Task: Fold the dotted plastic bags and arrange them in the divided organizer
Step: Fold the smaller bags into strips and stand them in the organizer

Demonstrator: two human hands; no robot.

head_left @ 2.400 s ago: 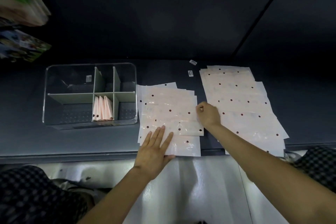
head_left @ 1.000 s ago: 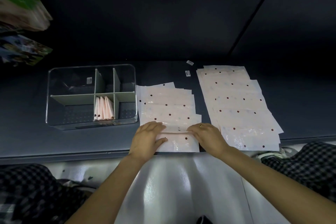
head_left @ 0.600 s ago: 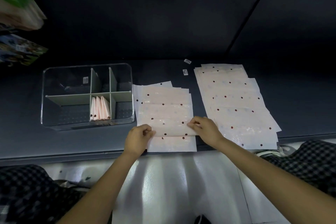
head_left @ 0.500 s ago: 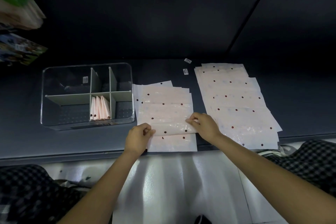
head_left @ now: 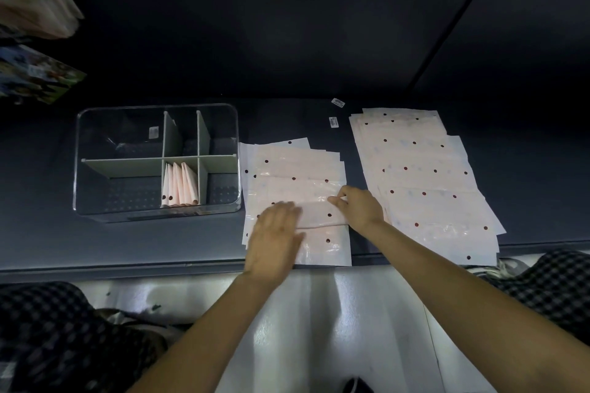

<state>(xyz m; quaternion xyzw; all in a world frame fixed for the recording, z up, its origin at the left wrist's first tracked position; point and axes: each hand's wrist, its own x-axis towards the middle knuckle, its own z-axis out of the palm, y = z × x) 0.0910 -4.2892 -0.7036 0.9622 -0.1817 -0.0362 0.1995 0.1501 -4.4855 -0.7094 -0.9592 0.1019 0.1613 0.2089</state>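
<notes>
A stack of pale pink dotted plastic bags (head_left: 293, 175) lies on the dark table, right of the clear divided organizer (head_left: 95, 210). A bag folded into a narrow strip (head_left: 319, 217) lies across the front of that stack. My left hand (head_left: 274, 239) lies flat on the strip's left part, fingers straight, slightly blurred. My right hand (head_left: 359, 207) pinches the strip's right end. Several folded bags (head_left: 179, 185) stand in the organizer's front middle compartment. A second stack of dotted bags (head_left: 421, 182) lies further right.
Two small white labels (head_left: 335, 112) lie on the table behind the stacks. Colourful packages (head_left: 35, 41) hang at the upper left. The table's front edge (head_left: 127, 266) runs just below the stacks, with a white surface and my checked trouser legs beneath it.
The top bag was folded over into a narrow strip. My left hand, which was gripping its left end, has flattened and now presses on it. My right hand stays at the right end.
</notes>
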